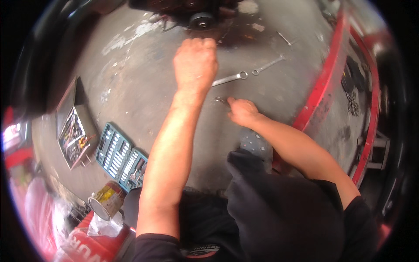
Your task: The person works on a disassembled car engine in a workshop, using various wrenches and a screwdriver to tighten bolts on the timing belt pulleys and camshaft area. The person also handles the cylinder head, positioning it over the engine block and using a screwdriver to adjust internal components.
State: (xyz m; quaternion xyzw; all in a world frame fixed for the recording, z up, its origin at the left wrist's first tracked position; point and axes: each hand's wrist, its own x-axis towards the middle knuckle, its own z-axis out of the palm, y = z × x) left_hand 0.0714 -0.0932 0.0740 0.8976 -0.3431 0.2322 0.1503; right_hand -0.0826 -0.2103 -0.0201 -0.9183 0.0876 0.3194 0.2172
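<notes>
My left hand (196,61) is stretched forward in a fist, just short of a dark machine part with a round pulley (201,22) at the top. Its fingers curl away from view, so whatever they may hold is hidden. Close to the floor on the right, my right hand (243,112) is closed around a short wrench (219,100), whose shiny end pokes out to the left. A larger combination wrench (230,79) lies partly hidden behind my left wrist. Beyond it rests a second combination wrench (268,65).
A thin metal tool (284,38) lies farther back. Red metal rails (321,83) border the right side. On the left are an open metal toolbox (89,118), a teal socket set case (123,153), a tin can (107,200) and a red container (94,240).
</notes>
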